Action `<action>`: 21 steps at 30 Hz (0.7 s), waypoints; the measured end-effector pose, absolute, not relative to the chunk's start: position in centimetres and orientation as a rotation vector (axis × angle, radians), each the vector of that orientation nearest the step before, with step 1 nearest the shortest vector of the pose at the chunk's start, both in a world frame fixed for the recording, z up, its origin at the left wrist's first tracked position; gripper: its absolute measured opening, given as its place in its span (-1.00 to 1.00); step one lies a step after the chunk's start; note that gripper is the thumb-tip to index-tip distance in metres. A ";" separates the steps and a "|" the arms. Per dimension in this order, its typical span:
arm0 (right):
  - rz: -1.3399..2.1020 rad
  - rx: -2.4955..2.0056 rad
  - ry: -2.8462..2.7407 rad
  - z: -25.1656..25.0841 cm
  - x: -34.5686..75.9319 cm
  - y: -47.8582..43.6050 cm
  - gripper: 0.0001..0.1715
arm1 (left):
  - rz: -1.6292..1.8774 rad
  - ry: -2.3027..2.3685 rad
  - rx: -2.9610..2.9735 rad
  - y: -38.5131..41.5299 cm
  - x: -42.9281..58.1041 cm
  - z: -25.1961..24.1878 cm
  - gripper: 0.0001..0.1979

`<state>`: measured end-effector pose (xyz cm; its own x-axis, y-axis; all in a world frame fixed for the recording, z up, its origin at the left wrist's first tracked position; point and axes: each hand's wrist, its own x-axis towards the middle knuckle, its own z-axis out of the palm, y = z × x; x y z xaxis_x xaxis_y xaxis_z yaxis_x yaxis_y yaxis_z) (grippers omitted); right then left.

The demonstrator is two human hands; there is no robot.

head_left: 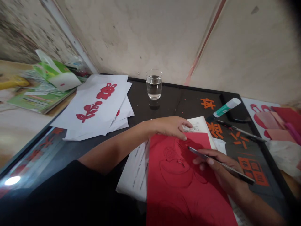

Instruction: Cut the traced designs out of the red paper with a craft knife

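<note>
A sheet of red paper (pixel 171 197) with dark line drawings of rounded shapes lies on a stack of printed pages (pixel 134 175). My left hand (pixel 170 126) rests across the top edge of the red sheet, fingers apart and thumb on the paper, pressing it without gripping. In my right hand (pixel 217 163) is a slim craft knife (pixel 225 169), silvery with a dark rear end. It is held like a pen, its tip at the drawn lines near the upper right of the sheet. Whether the tip touches the paper I cannot tell.
A glass of water (pixel 154 86) stands near the wall. White sheets with red paper cutouts (pixel 94 106) lie at left, beside a green book (pixel 39 102). To the right are a glue stick (pixel 227 107), a dark pen-like tool (pixel 242 130) and orange cut-out characters (pixel 208 103) on the black table.
</note>
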<state>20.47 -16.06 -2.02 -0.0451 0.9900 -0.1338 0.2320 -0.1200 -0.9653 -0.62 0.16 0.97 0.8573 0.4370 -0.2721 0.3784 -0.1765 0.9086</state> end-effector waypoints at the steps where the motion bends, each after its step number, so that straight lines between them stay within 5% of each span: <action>1: 1.235 -1.437 -1.292 -2.2 20.5 -16.1 -0.71 | 0.069 0.616 1.834 0.1 -0.8 1.2 -0.44; 9: 1.264 -1.464 -1.204 -3.2 20.7 -16.0 -0.71 | 0.121 0.482 2.541 -1.6 -1.0 2.2 -0.71; 21: 1.148 -1.610 -1.568 -2.6 20.2 -15.5 -0.56 | 0.125 0.461 2.472 -1.3 -0.7 0.9 -0.85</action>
<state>20.23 -15.53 -2.64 -0.0760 0.9830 -0.1671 0.4558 -0.1148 -0.8826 -0.73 -1.33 0.91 0.9347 0.3549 -0.0185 0.2969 -0.7511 0.5896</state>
